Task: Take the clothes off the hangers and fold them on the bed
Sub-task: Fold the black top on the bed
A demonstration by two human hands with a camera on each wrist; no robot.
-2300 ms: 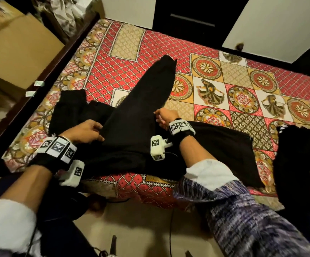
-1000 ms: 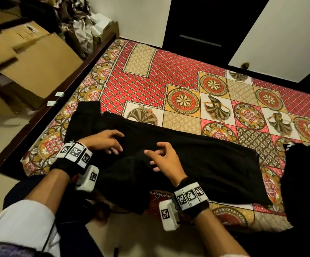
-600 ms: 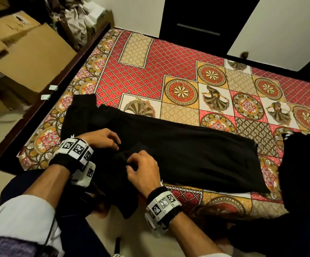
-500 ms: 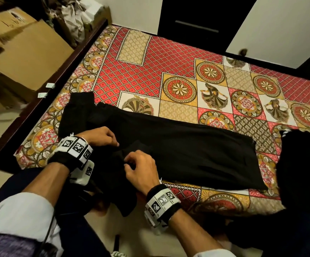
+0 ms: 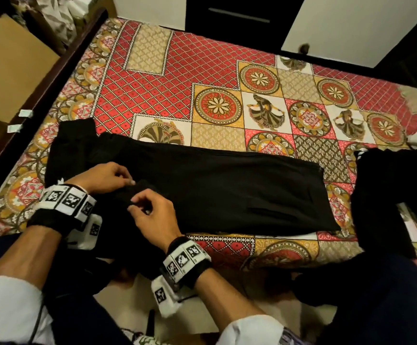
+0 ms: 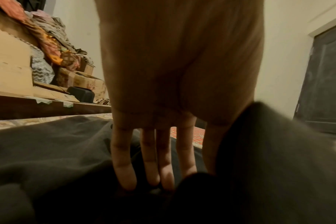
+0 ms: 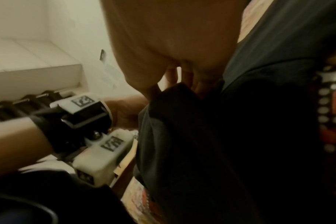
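Patterned red and gold bedding covers the bed (image 5: 202,70), where a black garment (image 5: 227,190) is laid flat near the front edge. Its bunched near-left end is pinched in the grip of both the left hand (image 5: 102,178) and right hand (image 5: 152,215).

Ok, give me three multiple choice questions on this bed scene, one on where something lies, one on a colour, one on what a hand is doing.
1. Where does the long black garment lie?
A. along the near edge of the patterned bedspread
B. on the floor
C. on a hanger

2. What colour is the dark pile of clothes at the right of the bed?
A. white
B. black
C. yellow

3. What is the right hand doing?
A. resting flat on the bedspread
B. hanging idle
C. pinching a fold of the garment beside the left hand

Answers: A, it stretches across the bedspread; B, the pile shows black; C, its fingertips close on cloth.
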